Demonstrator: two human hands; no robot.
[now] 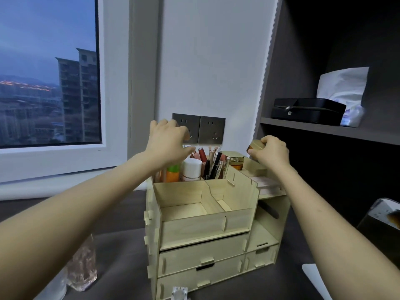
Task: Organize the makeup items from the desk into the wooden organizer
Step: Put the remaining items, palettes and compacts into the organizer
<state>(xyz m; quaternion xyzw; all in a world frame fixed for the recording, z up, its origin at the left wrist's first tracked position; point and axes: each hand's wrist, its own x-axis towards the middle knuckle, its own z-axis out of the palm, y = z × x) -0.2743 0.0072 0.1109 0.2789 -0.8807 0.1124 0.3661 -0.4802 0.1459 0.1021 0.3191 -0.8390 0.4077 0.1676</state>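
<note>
The wooden organizer [207, 215] stands on the dark surface [121, 252], pushed back near the wall under the sockets, which is probably why both arms have to stretch out so far to reach its rear section. Its two front compartments are bare, while the back row is crowded with upright things: an orange bottle with a green cap [172, 173], a white jar [191, 169], and a cluster of lipsticks and pencils [213, 164] standing on end, likely so each can be picked out by its tip. A gold-lidded jar [234, 161] sits at the right end of that row. The right hand [271, 151] is closed round a small gold-capped jar [255, 146], held just above the organizer's right-hand shelf, seemingly about to set it beside its match. The left hand [167, 140] hovers over the left rear compartment with fingers curled loosely downward; whether it holds anything I cannot tell. On the surface at the near left a clear pinkish bottle [83, 267] waits unsorted, and a small clear-topped item [179, 294] sits at the bottom edge.
</note>
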